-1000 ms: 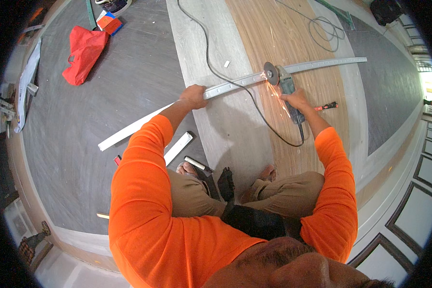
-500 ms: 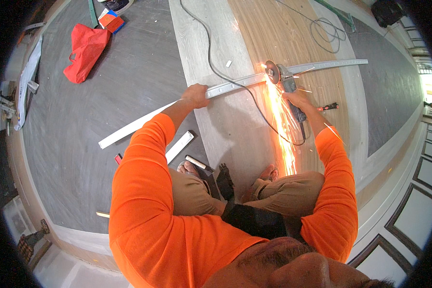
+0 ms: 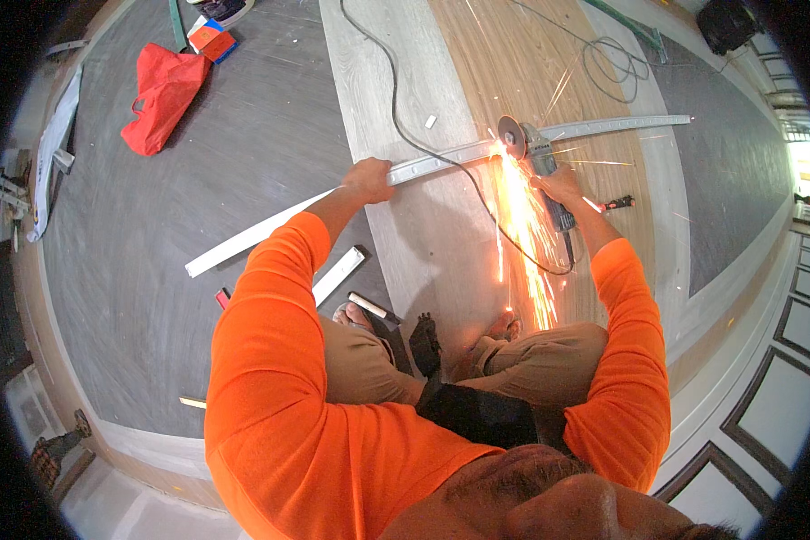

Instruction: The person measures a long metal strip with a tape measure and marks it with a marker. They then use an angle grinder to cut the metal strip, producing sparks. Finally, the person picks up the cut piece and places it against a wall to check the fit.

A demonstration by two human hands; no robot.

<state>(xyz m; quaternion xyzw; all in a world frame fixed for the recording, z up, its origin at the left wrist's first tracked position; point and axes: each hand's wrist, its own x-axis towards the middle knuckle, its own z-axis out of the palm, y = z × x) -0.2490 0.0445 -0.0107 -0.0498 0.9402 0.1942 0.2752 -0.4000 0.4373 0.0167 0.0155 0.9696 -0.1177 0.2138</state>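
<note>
A long metal channel (image 3: 414,169) lies across the floor (image 3: 270,135) before a person in an orange top (image 3: 270,360), its long axis running from near left to far right. The disc (image 3: 513,137) of an angle grinder (image 3: 540,160) meets it right of centre, the tool's cord end pointing back toward the person as sparks (image 3: 526,234) stream nearward. At far left sit a crumpled red bag (image 3: 164,97), an orange-and-blue box (image 3: 212,41) and a partly visible bucket (image 3: 225,13), contents of all three indiscernible. The left arm reaches forward, the left hand's (image 3: 369,180) fingers clasping the channel; the right hand's (image 3: 560,184) fingers wrap the grinder's body, elbow bent outward.
</note>
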